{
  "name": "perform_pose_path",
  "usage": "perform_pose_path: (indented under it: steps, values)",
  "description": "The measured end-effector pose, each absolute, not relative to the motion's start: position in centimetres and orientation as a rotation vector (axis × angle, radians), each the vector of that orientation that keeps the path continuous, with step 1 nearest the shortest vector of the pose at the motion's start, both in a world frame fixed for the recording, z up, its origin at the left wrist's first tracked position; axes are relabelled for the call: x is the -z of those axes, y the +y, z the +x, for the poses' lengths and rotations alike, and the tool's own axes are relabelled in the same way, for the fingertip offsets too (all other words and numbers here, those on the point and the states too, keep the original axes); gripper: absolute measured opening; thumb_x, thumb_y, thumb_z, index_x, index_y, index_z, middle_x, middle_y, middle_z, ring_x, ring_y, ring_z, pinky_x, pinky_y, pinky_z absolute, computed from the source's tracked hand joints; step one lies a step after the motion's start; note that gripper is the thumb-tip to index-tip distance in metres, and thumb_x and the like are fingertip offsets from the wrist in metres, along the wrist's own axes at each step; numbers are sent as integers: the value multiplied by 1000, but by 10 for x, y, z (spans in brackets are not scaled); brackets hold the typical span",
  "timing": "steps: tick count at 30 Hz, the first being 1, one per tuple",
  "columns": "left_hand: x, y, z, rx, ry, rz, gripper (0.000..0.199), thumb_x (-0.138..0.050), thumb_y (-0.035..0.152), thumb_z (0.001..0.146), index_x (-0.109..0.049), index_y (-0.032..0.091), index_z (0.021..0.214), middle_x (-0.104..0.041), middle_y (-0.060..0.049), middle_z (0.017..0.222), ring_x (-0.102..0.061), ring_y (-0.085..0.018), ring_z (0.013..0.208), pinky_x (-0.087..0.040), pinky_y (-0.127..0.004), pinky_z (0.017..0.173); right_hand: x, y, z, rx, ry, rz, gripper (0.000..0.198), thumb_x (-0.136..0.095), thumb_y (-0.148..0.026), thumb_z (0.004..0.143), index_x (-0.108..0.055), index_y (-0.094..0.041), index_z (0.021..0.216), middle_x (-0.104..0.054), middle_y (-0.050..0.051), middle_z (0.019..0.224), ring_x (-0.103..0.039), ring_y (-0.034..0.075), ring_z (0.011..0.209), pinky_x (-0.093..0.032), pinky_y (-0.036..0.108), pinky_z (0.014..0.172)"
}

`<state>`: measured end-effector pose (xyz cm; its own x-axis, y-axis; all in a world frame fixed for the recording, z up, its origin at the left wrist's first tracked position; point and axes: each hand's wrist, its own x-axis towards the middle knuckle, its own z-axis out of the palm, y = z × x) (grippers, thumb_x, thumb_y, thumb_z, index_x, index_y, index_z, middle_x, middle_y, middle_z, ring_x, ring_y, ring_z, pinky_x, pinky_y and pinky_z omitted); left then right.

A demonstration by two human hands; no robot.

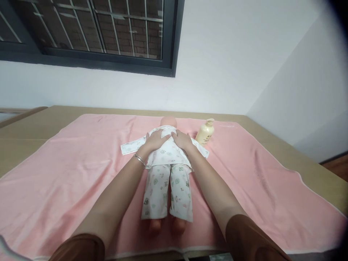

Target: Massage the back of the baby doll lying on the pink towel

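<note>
A baby doll (170, 156) in a white printed top and trousers lies on a pink blanket (89, 170), its head away from me and its feet toward me. Both my hands rest flat on its upper body, side by side. My left hand (157, 140), with a silver bangle on the wrist, lies on the left side with fingers stretched out. Opposite it, my right hand (182, 140) is spread on the right side, fingers extended. Neither hand grips anything. The doll's sleeves stick out to both sides, and its feet show below the trouser legs.
A pale yellow pump bottle (205, 132) stands on the blanket, right of the doll's head. Under the blanket is a tan surface (307, 163) that meets a white wall (217, 72). A dark-framed window (108, 59) with bars is at the upper left.
</note>
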<state>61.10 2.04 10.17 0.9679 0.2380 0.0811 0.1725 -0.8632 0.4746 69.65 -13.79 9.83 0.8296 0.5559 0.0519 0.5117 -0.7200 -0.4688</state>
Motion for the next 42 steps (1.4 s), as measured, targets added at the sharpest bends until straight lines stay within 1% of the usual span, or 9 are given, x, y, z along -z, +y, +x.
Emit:
perform_pose_path:
  steps: [6,16,20,23,27,31,35,38,42]
  values:
    - [-102,20,611,-163,311,2644,79,-28,73,96,-37,23,156,-36,-12,165,-28,-33,155,-5,-61,125,-100,-137,695,-123,-780,-2568,61,-20,-48,107,-52,-8,141,-60,24,142,-52,36,135,-17,63,119]
    - [-114,8,606,-136,383,2717,76,-24,67,99,-30,21,160,-27,-11,169,-19,-33,158,-3,-70,123,-107,-140,695,-125,-765,-2529,58,-25,-49,106,-52,-16,144,-47,18,156,-40,34,145,-9,67,120]
    - [-135,-12,595,-23,415,2858,68,-23,53,103,-29,18,161,-23,-14,170,-20,-35,157,-1,-73,121,-126,-138,676,-99,-844,-2636,49,-27,-30,104,-50,-13,144,-43,20,158,-40,36,145,-14,70,118]
    - [-154,-22,582,172,349,2946,62,-34,36,102,-27,19,161,-19,-14,171,-22,-35,157,0,-75,120,-145,-139,655,-124,-959,-2713,43,-35,-19,98,-56,-13,135,-58,19,144,-55,34,131,-13,66,120]
    - [-168,-18,573,300,244,2910,55,-40,24,98,-41,21,153,-42,-14,162,-41,-34,148,-4,-76,119,-160,-142,639,-211,-1040,-2745,32,-42,-18,95,-67,-16,114,-71,15,121,-63,31,118,-13,60,121]
    - [-152,-2,586,17,336,2777,47,-30,42,104,-55,23,139,-56,-13,151,-50,-36,140,-5,-76,118,-152,-145,654,-184,-970,-2660,43,-30,-37,105,-66,-17,119,-68,16,131,-57,34,127,-22,63,118]
    - [-126,10,602,-275,391,2681,53,-23,46,105,-55,26,141,-52,-9,155,-43,-33,146,0,-73,120,-128,-147,685,-206,-854,-2602,57,-20,-49,108,-52,-18,143,-42,16,160,-36,35,148,-16,68,119]
    - [-118,13,606,-262,375,2663,57,-21,49,104,-47,27,150,-43,-8,162,-34,-31,152,-2,-72,122,-119,-149,695,-186,-850,-2597,59,-18,-48,109,-42,-15,152,-33,17,165,-26,33,153,-15,64,121]
    - [-129,3,599,-11,367,2782,67,-22,52,102,-27,22,162,-21,-10,171,-18,-32,158,-5,-71,122,-130,-149,680,-118,-1047,-2691,51,-24,-36,108,-47,-11,146,-46,21,156,-44,34,142,-35,52,113]
